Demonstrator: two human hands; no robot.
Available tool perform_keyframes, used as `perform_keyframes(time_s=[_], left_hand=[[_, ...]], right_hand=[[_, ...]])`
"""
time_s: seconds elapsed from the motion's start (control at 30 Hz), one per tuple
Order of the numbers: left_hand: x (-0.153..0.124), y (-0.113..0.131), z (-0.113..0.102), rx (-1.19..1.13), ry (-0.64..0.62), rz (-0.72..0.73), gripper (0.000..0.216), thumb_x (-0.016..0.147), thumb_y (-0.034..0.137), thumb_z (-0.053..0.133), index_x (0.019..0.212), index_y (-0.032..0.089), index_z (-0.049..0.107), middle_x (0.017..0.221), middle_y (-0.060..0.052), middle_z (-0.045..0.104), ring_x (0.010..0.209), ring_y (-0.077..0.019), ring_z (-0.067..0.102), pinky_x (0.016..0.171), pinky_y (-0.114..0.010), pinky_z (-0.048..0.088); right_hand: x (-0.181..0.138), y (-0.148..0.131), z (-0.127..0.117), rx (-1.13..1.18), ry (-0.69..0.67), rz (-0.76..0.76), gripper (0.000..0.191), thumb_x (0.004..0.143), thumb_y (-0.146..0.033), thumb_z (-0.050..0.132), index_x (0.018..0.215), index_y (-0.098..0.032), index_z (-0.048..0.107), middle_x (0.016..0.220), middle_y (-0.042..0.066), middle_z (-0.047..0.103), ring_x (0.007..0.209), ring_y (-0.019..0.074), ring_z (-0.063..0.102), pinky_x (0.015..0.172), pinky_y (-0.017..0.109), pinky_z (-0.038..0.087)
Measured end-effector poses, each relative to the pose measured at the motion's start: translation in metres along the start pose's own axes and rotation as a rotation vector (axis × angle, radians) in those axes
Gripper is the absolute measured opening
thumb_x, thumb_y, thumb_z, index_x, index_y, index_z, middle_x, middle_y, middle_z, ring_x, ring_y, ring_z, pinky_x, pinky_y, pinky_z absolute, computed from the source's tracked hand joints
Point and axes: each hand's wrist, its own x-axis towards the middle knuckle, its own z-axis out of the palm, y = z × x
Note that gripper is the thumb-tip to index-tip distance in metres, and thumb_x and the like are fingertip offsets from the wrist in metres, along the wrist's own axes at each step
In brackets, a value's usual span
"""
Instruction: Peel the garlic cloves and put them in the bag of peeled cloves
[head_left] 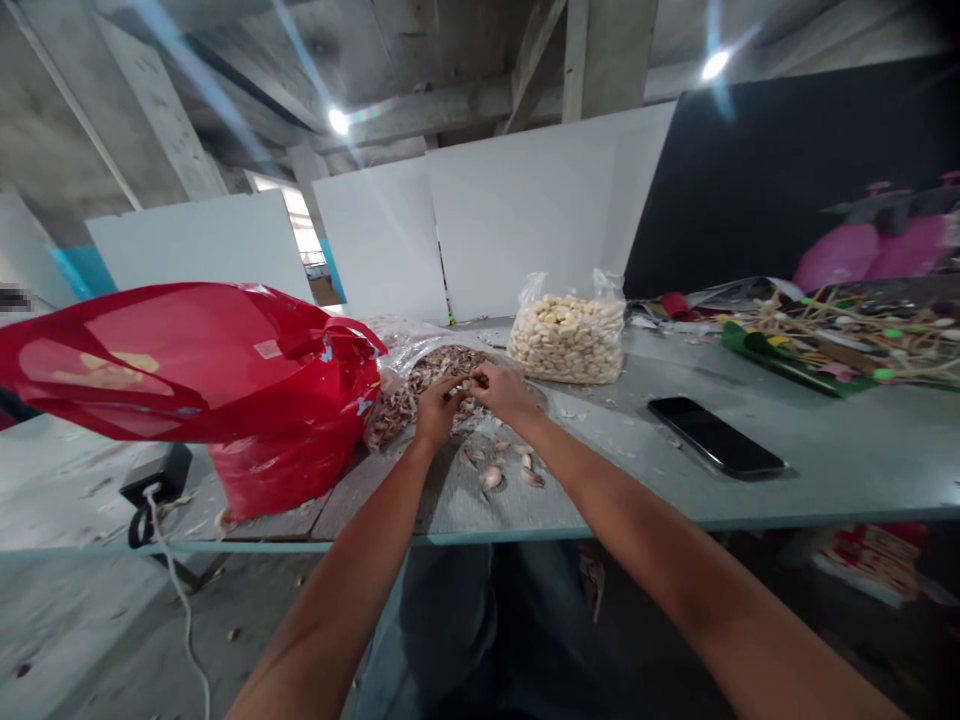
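Observation:
My left hand [438,408] and my right hand [504,390] meet fingertip to fingertip above the table. Both are closed in a pinch around a small pale garlic clove [464,386], mostly covered by the fingers. Just behind them lies a clear plastic bag of brown garlic skins [442,364], its mouth spread open. Unpeeled garlic cloves [492,477] are scattered on the table in front of my hands, among bits of skin. Behind my right hand stands a clear bag full of peeled garlic cloves [568,343].
A large red plastic bag [292,470] stands at the left, beside a black power adapter [159,474] with a white cable. On the right lie a black phone [714,436] and a pile of thin sticks with coloured tips [840,325]. White panels [540,210] rise behind the table.

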Motion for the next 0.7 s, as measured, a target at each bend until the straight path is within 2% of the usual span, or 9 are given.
perform_keyframes(time_s=[0.13, 0.27, 0.4, 0.5, 0.6, 0.7], left_hand=[[0.002, 0.004, 0.005, -0.210, 0.033, -0.209, 0.033, 0.074, 0.031, 0.068, 0.105, 0.018, 0.073, 0.086, -0.004, 0.069, 0.056, -0.0097, 0.055, 0.050, -0.021, 0.045], [0.004, 0.013, 0.005, -0.353, 0.062, -0.336, 0.043, 0.069, 0.038, 0.073, 0.106, 0.015, 0.071, 0.071, 0.000, 0.066, 0.046, -0.0076, 0.049, 0.046, -0.022, 0.045], [0.004, 0.018, 0.002, -0.430, 0.060, -0.381, 0.048, 0.075, 0.041, 0.068, 0.116, 0.016, 0.066, 0.072, 0.001, 0.064, 0.048, -0.0078, 0.052, 0.049, -0.022, 0.047], [0.004, 0.017, 0.001, -0.389, 0.033, -0.387, 0.049, 0.078, 0.046, 0.064, 0.118, 0.017, 0.064, 0.076, 0.000, 0.064, 0.051, -0.0079, 0.053, 0.051, -0.023, 0.048], [0.004, 0.014, 0.001, -0.289, 0.023, -0.360, 0.049, 0.074, 0.047, 0.067, 0.111, 0.015, 0.067, 0.070, 0.000, 0.063, 0.047, -0.0077, 0.050, 0.047, -0.022, 0.044], [0.004, 0.011, 0.002, -0.183, 0.046, -0.319, 0.043, 0.068, 0.043, 0.073, 0.100, 0.014, 0.071, 0.061, 0.002, 0.061, 0.044, -0.0077, 0.046, 0.043, -0.021, 0.038]], right_hand=[[0.003, 0.007, 0.003, 0.081, 0.043, 0.055, 0.018, 0.079, -0.020, 0.057, 0.090, -0.015, 0.070, 0.080, 0.004, 0.070, 0.073, 0.0150, 0.062, 0.069, 0.024, 0.044], [0.006, 0.017, 0.005, 0.071, 0.076, 0.093, 0.017, 0.076, -0.021, 0.059, 0.088, -0.015, 0.069, 0.078, 0.004, 0.069, 0.071, 0.0150, 0.060, 0.068, 0.024, 0.043], [0.007, 0.029, 0.003, 0.032, 0.114, 0.123, 0.017, 0.076, -0.022, 0.057, 0.087, -0.016, 0.069, 0.076, 0.002, 0.069, 0.071, 0.0150, 0.059, 0.069, 0.024, 0.043], [0.006, 0.036, 0.000, 0.023, 0.118, 0.139, 0.016, 0.079, -0.025, 0.055, 0.082, -0.016, 0.069, 0.073, 0.003, 0.068, 0.068, 0.0150, 0.059, 0.068, 0.025, 0.043], [0.006, 0.036, 0.000, 0.064, 0.105, 0.111, 0.018, 0.080, -0.022, 0.054, 0.090, -0.016, 0.068, 0.078, 0.003, 0.069, 0.071, 0.0154, 0.061, 0.070, 0.025, 0.046], [0.005, 0.031, 0.003, 0.156, 0.113, 0.026, 0.025, 0.080, -0.015, 0.053, 0.100, -0.016, 0.068, 0.092, 0.005, 0.071, 0.080, 0.0151, 0.064, 0.077, 0.026, 0.048]])
